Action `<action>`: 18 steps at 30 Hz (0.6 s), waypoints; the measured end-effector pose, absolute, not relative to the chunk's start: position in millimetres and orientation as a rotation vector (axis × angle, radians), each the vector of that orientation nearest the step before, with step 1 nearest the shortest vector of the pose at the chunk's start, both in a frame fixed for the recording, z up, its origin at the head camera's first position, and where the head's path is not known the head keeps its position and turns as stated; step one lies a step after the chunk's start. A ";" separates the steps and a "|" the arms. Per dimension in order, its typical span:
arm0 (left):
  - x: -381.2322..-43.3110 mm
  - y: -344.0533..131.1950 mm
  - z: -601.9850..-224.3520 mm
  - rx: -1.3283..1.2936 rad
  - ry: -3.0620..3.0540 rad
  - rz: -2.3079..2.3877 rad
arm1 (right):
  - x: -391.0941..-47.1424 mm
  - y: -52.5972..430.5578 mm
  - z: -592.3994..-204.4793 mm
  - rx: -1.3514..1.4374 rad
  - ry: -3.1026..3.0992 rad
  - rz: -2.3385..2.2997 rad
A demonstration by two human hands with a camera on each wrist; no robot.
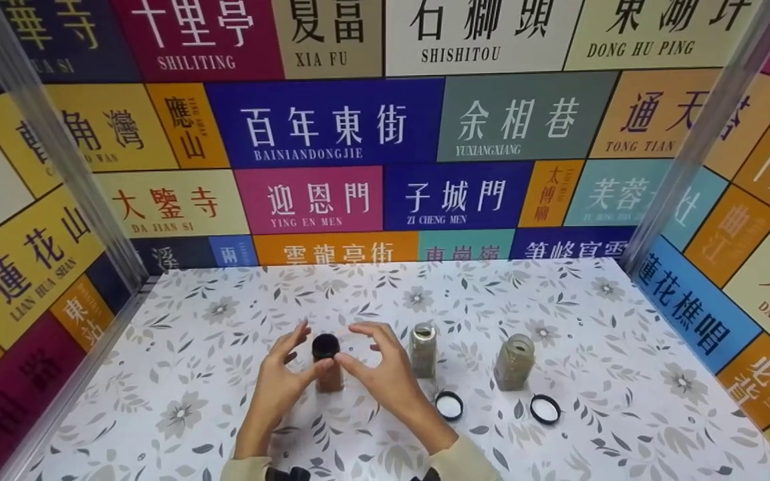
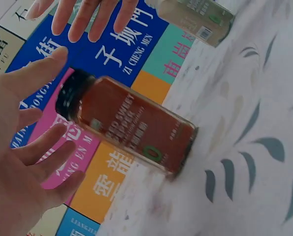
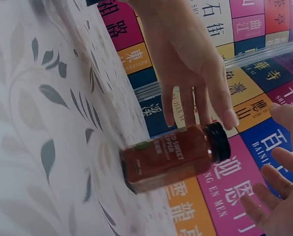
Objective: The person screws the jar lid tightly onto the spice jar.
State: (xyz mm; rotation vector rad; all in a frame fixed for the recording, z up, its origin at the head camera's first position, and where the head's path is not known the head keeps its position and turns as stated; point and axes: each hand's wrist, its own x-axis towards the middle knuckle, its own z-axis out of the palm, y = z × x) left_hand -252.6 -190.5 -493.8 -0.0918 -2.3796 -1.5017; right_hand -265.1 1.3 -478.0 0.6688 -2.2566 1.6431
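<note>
A glass spice jar (image 1: 330,383) of red-brown powder, labelled as sweet pepper, stands upright on the table with its black cap (image 1: 325,345) on. To its left is my left hand (image 1: 274,394), fingers spread and thumb tip close to the cap. My right hand (image 1: 388,381) hovers on the other side, its fingers loosely bent and apart. Seen from the left wrist, the jar (image 2: 136,127) has no fingers wrapped round it. From the right wrist, the left thumb overlaps the cap (image 3: 218,142) edge, while the right fingers stay off the jar.
Two uncapped glass jars, one (image 1: 423,351) nearer and one (image 1: 515,364) farther right, hold greyish powder. Beside them lie two black lids, a left one (image 1: 449,406) and a right one (image 1: 545,409), white insides up. Colourful sign-printed walls (image 1: 328,123) enclose the floral-covered table (image 1: 178,374).
</note>
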 end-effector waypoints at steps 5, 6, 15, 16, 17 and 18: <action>-247.2 -183.1 -482.7 -0.194 -2.318 -1.426 | -261.8 15.6 -474.9 0.757 -2.202 1.609; -246.3 -181.8 -480.9 -0.208 -2.310 -1.417 | -261.1 18.3 -474.1 0.763 -2.200 1.606; -240.8 -167.6 -468.2 -0.272 -2.251 -1.351 | -251.0 47.8 -457.9 0.778 -2.252 1.555; -240.5 -165.4 -467.2 -0.292 -2.248 -1.337 | -250.5 51.2 -456.7 0.781 -2.250 1.549; -240.1 -163.1 -466.3 -0.306 -2.247 -1.327 | -250.0 54.7 -455.8 0.787 -2.247 1.539; -239.8 -160.9 -465.8 -0.321 -2.246 -1.318 | -249.6 58.2 -455.0 0.795 -2.244 1.529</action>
